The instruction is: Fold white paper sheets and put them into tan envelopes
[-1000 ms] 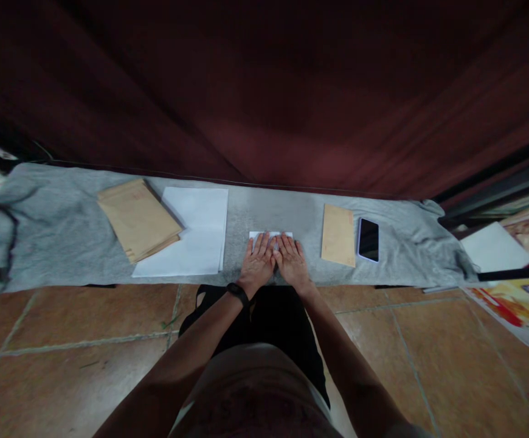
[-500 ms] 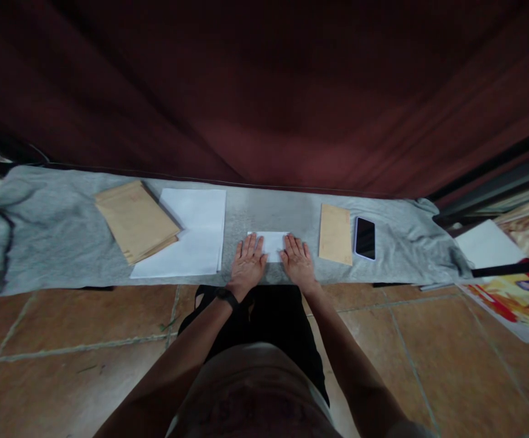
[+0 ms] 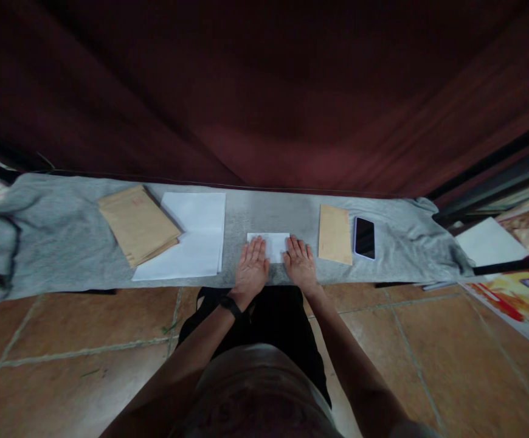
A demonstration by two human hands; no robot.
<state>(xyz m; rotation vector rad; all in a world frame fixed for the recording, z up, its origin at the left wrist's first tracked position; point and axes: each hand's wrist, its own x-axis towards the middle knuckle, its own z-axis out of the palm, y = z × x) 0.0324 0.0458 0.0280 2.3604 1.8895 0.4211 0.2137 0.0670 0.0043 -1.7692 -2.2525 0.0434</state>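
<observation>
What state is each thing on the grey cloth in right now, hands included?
Left hand: palm down, fingers over the small paper's left part
Right hand: palm down at its right edge
Small white paper: flat, partly covered by the hands
Envelope stack: slightly fanned, overlapping the white sheets
White sheets: flat, partly covered
Single envelope: flat
Phone: face up, screen dark
Grey cloth: wrinkled towards both ends

A white paper (image 3: 277,248) (small, oblong) lies flat on the grey cloth (image 3: 271,213), long sides running crosswise.
</observation>
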